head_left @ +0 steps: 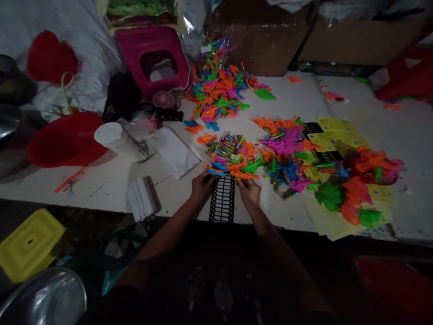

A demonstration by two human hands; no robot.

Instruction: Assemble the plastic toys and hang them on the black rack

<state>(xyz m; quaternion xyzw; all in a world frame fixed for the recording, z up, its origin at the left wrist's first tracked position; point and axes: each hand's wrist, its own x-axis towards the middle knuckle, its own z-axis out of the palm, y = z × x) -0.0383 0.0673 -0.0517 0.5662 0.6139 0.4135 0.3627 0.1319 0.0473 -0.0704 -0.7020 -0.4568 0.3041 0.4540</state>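
Observation:
A black plastic rack (222, 198), long and ladder-like with toothed sides, lies at the front edge of the white table. My left hand (202, 187) is closed at its far left corner, fingertips bent in. At the far right corner, my right hand (249, 192) is closed in the same way, close to an orange plastic piece (245, 174). The fingertips are small and dim. Just beyond both hands lies a heap of small shiny wrapped tubes (232, 145), mixed with blue, green and orange plastic pieces. More pink and orange pieces (284, 137) spread to the right.
A large multicoloured pile (219, 90) lies farther back, near a magenta stool (155, 58) and a cardboard box (260, 45). On the left are a white canister (123, 142), red basin (67, 142) and white power bank-like block (140, 198). Yellow cards (338, 135) lie right.

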